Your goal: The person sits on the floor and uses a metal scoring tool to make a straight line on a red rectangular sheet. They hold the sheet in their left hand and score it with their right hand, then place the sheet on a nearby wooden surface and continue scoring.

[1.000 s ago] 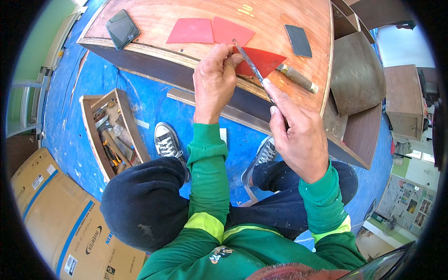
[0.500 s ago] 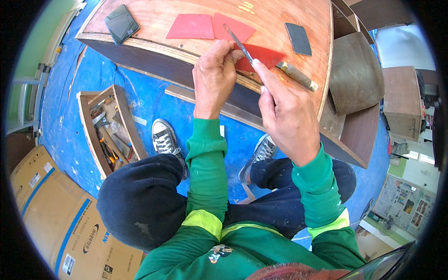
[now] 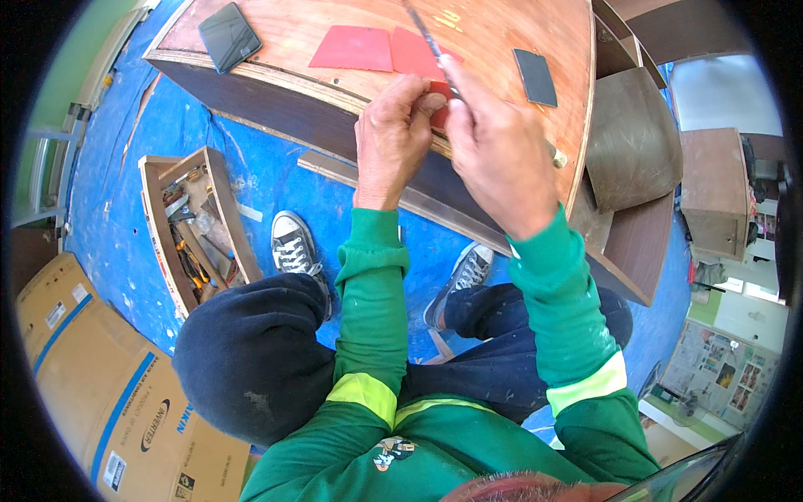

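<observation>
My left hand [image 3: 392, 144] pinches a red sheet piece [image 3: 439, 117] above the near edge of the plywood worktop [image 3: 251, 21]. My right hand [image 3: 502, 163] grips a long thin metal blade [image 3: 425, 29], angled up and left across the red piece, which is largely hidden by my fingers. Two pink-red pieces [image 3: 349, 48] lie flat beyond my hands, with a dark grey rectangle [image 3: 534, 77] to their right and a black phone [image 3: 227, 38] at the left. The end of a wooden-handled tool [image 3: 559, 157] shows behind my right hand.
A wooden tool box [image 3: 155, 222] sits on the blue floor sheet [image 3: 117, 201] at left, above a large cardboard piece [image 3: 100, 376]. My shoes are below the worktop. A curved brown panel [image 3: 631, 134] and open wooden shelving are at right, with a cabinet [image 3: 715, 192] beyond.
My right hand and the blade have moved up and forward over the red piece, now covering much of it and the wooden-handled tool. My left hand has shifted slightly up and right.
</observation>
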A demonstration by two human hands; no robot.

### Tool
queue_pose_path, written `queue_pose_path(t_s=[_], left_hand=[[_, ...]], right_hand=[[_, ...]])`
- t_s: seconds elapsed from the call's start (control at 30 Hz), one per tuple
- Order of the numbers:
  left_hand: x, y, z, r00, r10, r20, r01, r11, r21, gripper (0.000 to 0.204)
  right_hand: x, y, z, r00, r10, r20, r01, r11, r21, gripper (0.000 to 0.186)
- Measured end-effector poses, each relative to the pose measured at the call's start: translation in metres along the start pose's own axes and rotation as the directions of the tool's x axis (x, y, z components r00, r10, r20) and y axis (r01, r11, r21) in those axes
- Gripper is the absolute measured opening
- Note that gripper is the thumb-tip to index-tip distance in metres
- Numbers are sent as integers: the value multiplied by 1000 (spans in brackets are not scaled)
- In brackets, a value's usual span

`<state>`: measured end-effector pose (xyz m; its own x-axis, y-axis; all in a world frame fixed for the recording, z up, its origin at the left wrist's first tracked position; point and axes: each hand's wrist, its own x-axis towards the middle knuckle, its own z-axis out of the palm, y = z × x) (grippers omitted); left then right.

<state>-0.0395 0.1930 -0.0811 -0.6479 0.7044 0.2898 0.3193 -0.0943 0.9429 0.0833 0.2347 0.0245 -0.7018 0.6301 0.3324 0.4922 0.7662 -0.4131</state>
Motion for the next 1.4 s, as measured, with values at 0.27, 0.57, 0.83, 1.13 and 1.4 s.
queue_pose_path(t_s=[0.27, 0.57, 0.83, 1.13, 1.4], left_hand=[[1, 2, 0, 1000, 15, 9, -16, 1000, 24, 12], [2, 1, 0, 999, 34, 15, -34, 999, -3, 6], [1, -2, 1, 999, 51, 17, -51, 999, -5, 5], [0, 0, 0, 997, 79, -6, -79, 996, 43, 6], [0, -4, 3, 999, 48, -9, -48, 999, 0, 11]], right_hand=[[-57, -11, -30, 992, 105, 66, -106, 994, 14, 50], [-69, -12, -34, 988, 135, 70, -140, 987, 81, 52], [-72, -9, -34, 993, 91, 72, -94, 995, 31, 55], [-64, -8, -23, 992, 73, 100, -73, 997, -9, 57], [5, 3, 9, 993, 57, 100, -54, 998, -28, 49]])
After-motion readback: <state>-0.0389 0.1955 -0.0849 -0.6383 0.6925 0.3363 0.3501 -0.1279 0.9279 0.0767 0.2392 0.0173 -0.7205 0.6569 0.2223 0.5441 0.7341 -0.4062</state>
